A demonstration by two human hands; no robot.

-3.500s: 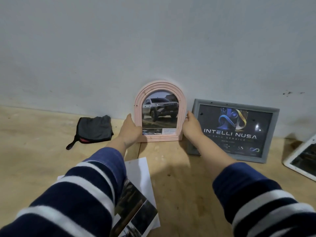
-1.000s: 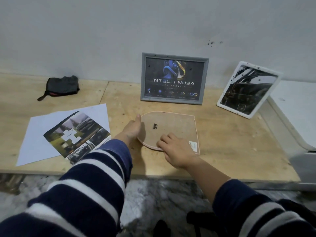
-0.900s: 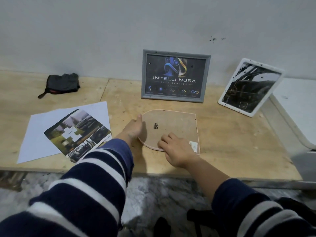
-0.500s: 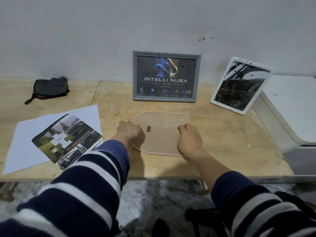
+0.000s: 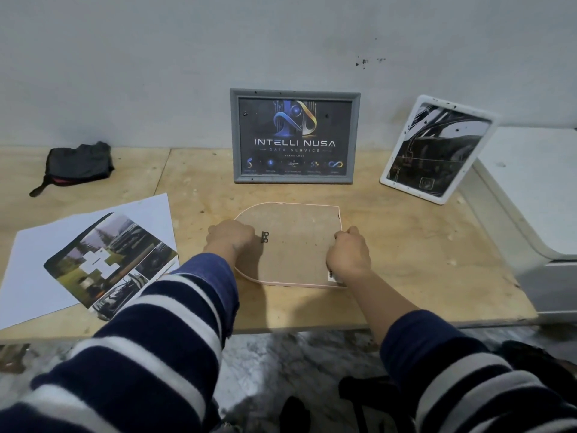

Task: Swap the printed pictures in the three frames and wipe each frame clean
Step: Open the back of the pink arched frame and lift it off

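Both of my hands are down on the pink arched frame [image 5: 293, 245], which lies face down on the plywood table [image 5: 406, 251], its brown backing board up and its rounded end to the left. My left hand [image 5: 230, 237] sits on the rounded end with the fingers curled under, knuckles up, just left of the small metal hanger [image 5: 265, 237] on the board; whether those fingers pinch anything I cannot tell. My right hand [image 5: 348, 254] rests at the straight right end of the frame, fingers curled down at the edge of the backing, and again the grip itself is hidden under the knuckles. A small barcode sticker [image 5: 331, 275] peeks out by my right wrist.

Far behind the frame, a grey frame [image 5: 295, 135] with an Intelli Nusa print stands leaning against the wall. To its right a white frame [image 5: 437, 150] holding a dark picture leans tilted, next to a white appliance [image 5: 530, 195] at the table's right end.

On the left, near me, lies a printed picture sheet [image 5: 93, 260] on white paper, partly covered by my striped sleeve [image 5: 175, 323]. At the far left, near the wall, lies a bunched black cloth [image 5: 81, 165].
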